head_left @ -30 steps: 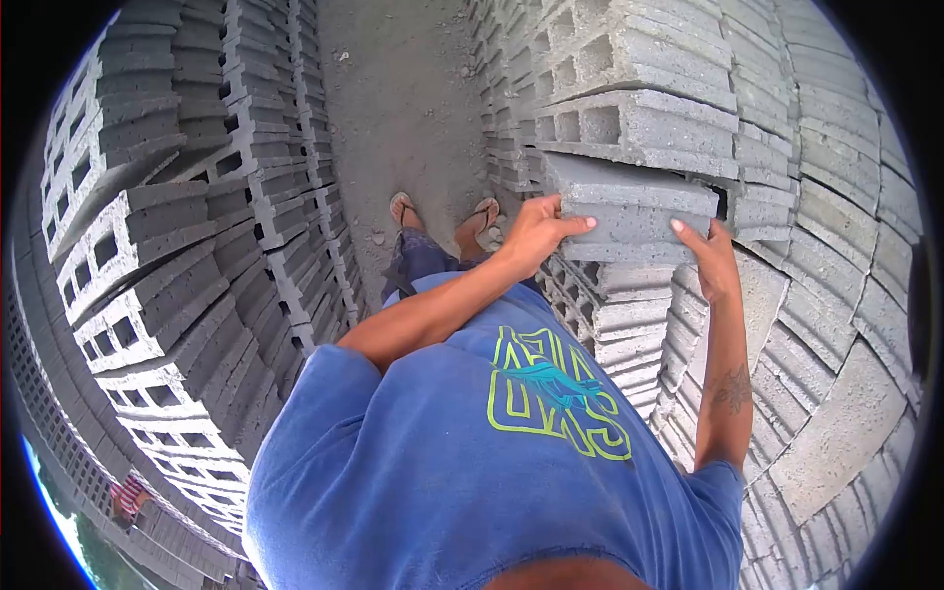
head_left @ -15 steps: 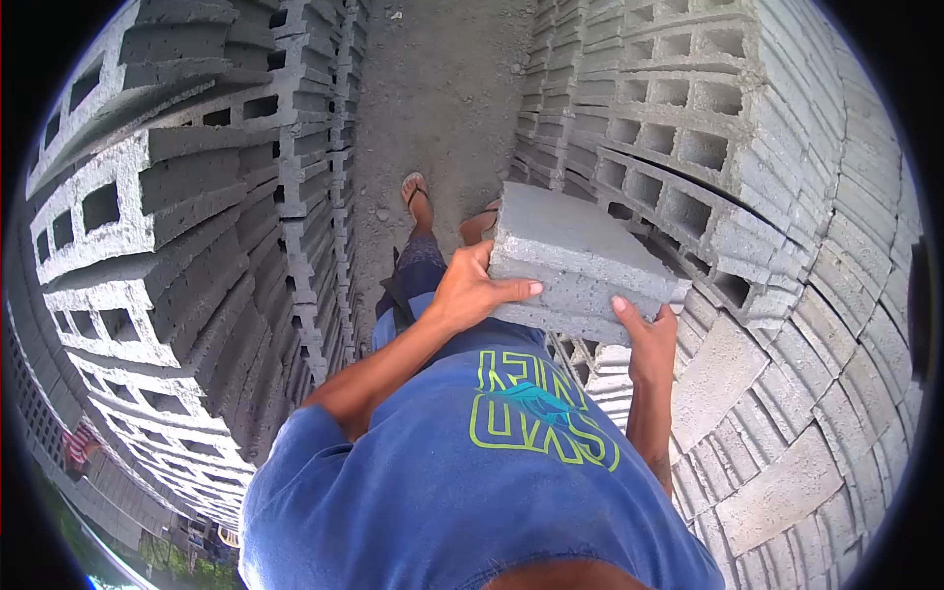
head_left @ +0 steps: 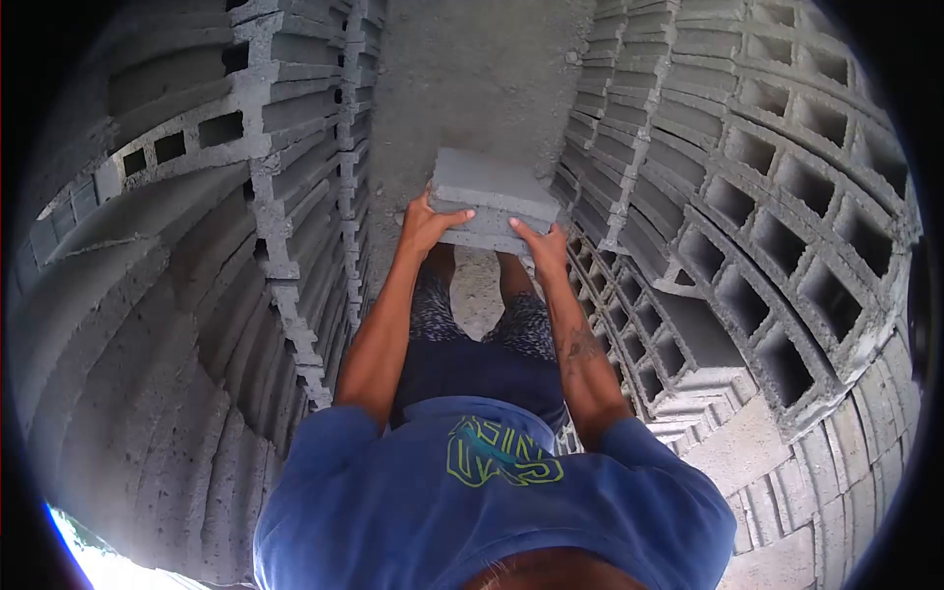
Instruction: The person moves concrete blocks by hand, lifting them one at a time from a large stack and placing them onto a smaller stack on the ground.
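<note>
A grey concrete block (head_left: pixel 495 202) is held out in front of me, above the ground between the stacks. Its broad flat face is turned upward, and a lengthwise line runs along the side nearest me. My left hand (head_left: pixel 429 222) grips its left end, thumb pressed on the near side. At the right end my right hand (head_left: pixel 541 246) has its thumb on the same side. The other fingers of both hands are mostly hidden behind and under the block. My legs show just below it.
Tall stacks of concrete blocks (head_left: pixel 305 177) rise close on my left. Hollow blocks (head_left: pixel 782 241) with open cells are piled on my right, with more blocks (head_left: pixel 777 492) low at the right. A narrow dirt path (head_left: pixel 477 79) runs ahead between them.
The block has moved from the right-hand stack side to the left and farther out, over the path. My body has turned to face along the path, arms stretched straighter. Both hands keep their hold.
</note>
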### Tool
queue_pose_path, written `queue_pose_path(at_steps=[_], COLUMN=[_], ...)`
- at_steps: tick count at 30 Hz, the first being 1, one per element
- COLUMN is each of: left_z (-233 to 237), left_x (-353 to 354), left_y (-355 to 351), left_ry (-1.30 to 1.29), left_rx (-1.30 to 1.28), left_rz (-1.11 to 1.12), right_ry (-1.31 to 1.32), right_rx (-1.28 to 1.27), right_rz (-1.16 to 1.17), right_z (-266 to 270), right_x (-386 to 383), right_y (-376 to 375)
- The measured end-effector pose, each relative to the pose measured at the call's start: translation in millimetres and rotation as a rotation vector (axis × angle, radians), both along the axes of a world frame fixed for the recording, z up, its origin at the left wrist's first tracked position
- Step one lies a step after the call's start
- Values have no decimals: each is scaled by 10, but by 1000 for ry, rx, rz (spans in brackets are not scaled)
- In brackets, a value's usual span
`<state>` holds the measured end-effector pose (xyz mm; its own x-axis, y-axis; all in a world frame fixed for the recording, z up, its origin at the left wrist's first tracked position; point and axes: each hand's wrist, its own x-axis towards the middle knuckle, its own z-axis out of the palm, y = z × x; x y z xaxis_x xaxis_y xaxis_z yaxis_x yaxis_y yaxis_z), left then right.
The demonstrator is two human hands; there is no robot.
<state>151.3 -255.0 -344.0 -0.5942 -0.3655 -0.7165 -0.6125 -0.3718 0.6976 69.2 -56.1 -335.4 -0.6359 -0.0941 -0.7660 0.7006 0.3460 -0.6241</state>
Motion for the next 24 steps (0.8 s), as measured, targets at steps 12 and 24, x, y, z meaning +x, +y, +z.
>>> queue_pose_path(at_steps=[12, 24], left_z=[-1481, 1166], left_x=[-37, -849], left_y=[-206, 910], left_ry=[-164, 316], left_rx=[95, 31], left_rz=[-34, -292], right_ry=[-115, 825], right_rx=[-73, 150], right_rz=[-27, 353], right_z=[-1222, 2343], right_x=[-140, -240], right_y=[-263, 1023])
